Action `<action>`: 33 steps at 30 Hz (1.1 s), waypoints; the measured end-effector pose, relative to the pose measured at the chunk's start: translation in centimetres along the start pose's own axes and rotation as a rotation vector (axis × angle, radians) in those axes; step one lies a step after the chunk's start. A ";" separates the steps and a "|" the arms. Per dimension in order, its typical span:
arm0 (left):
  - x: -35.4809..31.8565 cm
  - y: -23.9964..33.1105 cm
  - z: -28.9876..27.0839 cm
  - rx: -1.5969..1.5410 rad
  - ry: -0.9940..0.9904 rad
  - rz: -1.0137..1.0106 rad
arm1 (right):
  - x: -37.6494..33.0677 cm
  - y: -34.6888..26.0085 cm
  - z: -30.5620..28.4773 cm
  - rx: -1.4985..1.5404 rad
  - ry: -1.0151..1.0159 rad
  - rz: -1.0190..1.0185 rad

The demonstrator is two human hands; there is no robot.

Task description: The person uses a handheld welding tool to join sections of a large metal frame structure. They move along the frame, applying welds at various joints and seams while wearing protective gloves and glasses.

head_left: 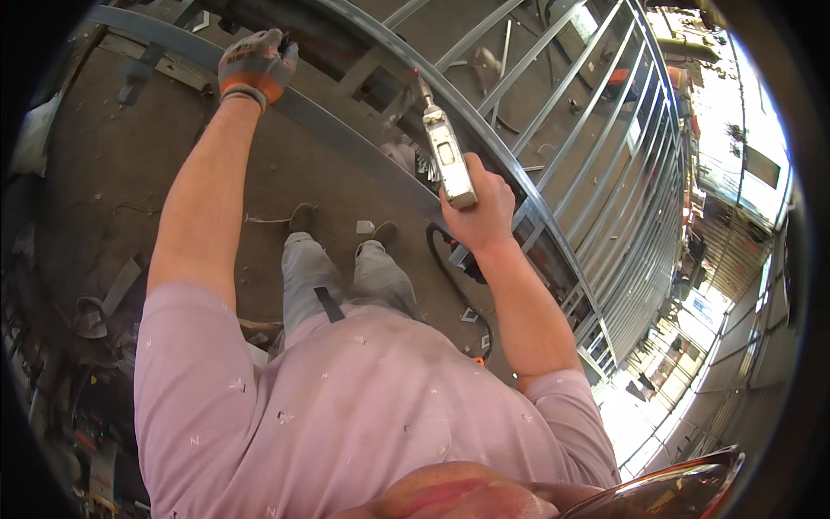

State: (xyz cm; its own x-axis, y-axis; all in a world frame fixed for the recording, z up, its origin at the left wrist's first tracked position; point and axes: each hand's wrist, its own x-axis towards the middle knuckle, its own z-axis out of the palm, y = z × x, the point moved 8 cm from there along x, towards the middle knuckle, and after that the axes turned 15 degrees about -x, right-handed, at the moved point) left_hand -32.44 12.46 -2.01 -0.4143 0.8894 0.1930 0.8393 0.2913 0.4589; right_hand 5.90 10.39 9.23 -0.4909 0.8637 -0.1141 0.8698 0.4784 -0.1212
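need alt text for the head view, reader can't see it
A person's bare right hand grips a silvery handheld tool beside a metal frame of parallel bars. The left hand, in a grey-and-orange glove, is at a long metal beam.

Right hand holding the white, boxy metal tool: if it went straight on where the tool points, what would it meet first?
Probably the long grey metal rail just beyond the tool; the tip looks close to it, though depth is unclear.
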 end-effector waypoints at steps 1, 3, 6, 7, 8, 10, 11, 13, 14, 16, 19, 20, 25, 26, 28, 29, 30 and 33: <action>-0.2 0.3 0.0 0.004 -0.010 -0.003 | 0.0 -0.2 0.4 -0.026 0.036 -0.008; -0.1 0.6 0.1 -0.007 -0.021 0.000 | 0.3 -0.6 0.5 -0.078 0.017 0.019; 0.0 0.8 0.1 -0.043 -0.025 0.017 | 0.2 -0.9 0.9 -0.130 -0.010 0.055; 0.1 0.9 0.2 -0.046 -0.027 0.021 | 0.1 -0.9 1.0 -0.150 -0.013 0.060; 0.2 1.0 0.3 -0.050 -0.030 0.025 | 0.1 -0.9 1.1 -0.170 -0.016 0.065; 0.3 0.9 0.1 -0.057 -0.030 0.027 | 0.1 -0.9 1.3 -0.185 -0.004 0.093; 0.4 0.8 0.1 -0.061 -0.030 0.028 | 0.0 -0.8 1.4 -0.192 0.002 0.108; 0.3 0.8 0.1 -0.065 -0.017 0.033 | 0.0 -0.8 1.5 -0.222 0.003 0.118; 0.3 0.8 0.2 -0.067 -0.011 0.036 | 0.0 -0.8 1.5 -0.228 -0.002 0.122; 0.4 0.9 0.2 -0.054 -0.033 0.035 | 0.0 -0.9 1.7 -0.230 -0.007 0.132; 0.5 1.0 0.3 -0.018 -0.105 0.005 | -0.1 -1.2 1.6 -0.242 0.002 0.145; 0.4 1.1 0.5 -0.003 -0.136 -0.009 | -0.1 -1.2 1.6 -0.248 -0.006 0.153; 0.4 1.2 0.3 -0.041 -0.062 0.019 | -0.3 -1.1 1.8 -0.266 0.009 0.151; 0.4 1.2 0.3 -0.046 -0.062 0.021 | -0.3 -1.0 1.8 -0.278 -0.004 0.165; 0.4 1.2 0.3 -0.049 -0.066 0.021 | -0.2 -0.8 1.9 -0.301 -0.028 0.193; 0.4 1.3 0.3 -0.049 -0.071 0.019 | -0.2 -0.9 1.8 -0.301 -0.023 0.192; 0.4 1.2 0.3 -0.046 -0.075 0.016 | -0.2 -0.9 1.8 -0.299 -0.018 0.189; 0.3 1.2 0.2 -0.041 -0.058 0.015 | -0.1 -1.0 1.9 -0.310 -0.021 0.193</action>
State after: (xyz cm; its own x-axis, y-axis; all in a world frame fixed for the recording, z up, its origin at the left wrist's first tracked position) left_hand -31.48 13.17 -1.57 -0.3797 0.9128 0.1504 0.8297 0.2641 0.4919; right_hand 5.03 9.53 7.51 -0.3143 0.9408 -0.1267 0.9188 0.3350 0.2087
